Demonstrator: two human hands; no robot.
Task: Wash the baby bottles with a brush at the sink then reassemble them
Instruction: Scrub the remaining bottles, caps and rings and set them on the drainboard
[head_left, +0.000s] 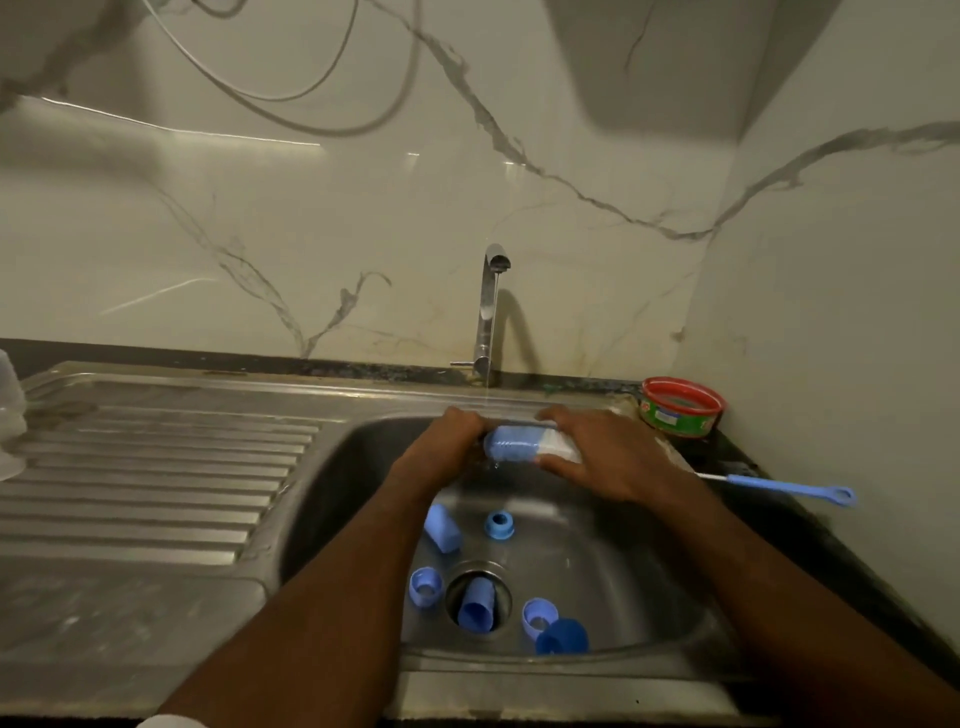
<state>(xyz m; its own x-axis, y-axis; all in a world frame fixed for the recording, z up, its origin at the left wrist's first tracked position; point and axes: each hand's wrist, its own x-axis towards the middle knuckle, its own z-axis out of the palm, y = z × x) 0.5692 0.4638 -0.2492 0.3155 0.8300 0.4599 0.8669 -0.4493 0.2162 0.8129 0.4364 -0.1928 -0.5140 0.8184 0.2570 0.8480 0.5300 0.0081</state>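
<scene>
A translucent baby bottle with a pale blue screw-on section (524, 446) is held sideways over the basin, near the thin stream falling from the chrome tap (491, 312). The left hand (457, 441) is curled round the bottle's left end, and the right hand (597, 457) is wrapped over its clear body, fingers above and thumb beneath; both hands grip it together. Drops are seen falling from the blue section.

Below the hands, in the stainless-steel sink (649, 587), the loose parts are scattered: a pale blue cylindrical cap (442, 528) on its side, a small blue ring (500, 525), a blue collar (425, 586) left of the drain, a blue tube-shaped part (476, 608) lying in the drain opening, a second collar (537, 614), and a dark blue domed cap (562, 636) touching it.

The blue-handled bottle brush (789, 488) is left on the dark counter to the right, untouched by either hand, near a red-rimmed round tub (680, 408). Clear items (10, 410) stand at the far left edge of the ribbed drainboard (156, 467).

The step in hand is judged to be rinsing or unscrewing this bottle, with reassembly not yet begun. The next move probably calls for one hand to be freed for the brush while the wet bottle is kept firmly gripped by the other.
</scene>
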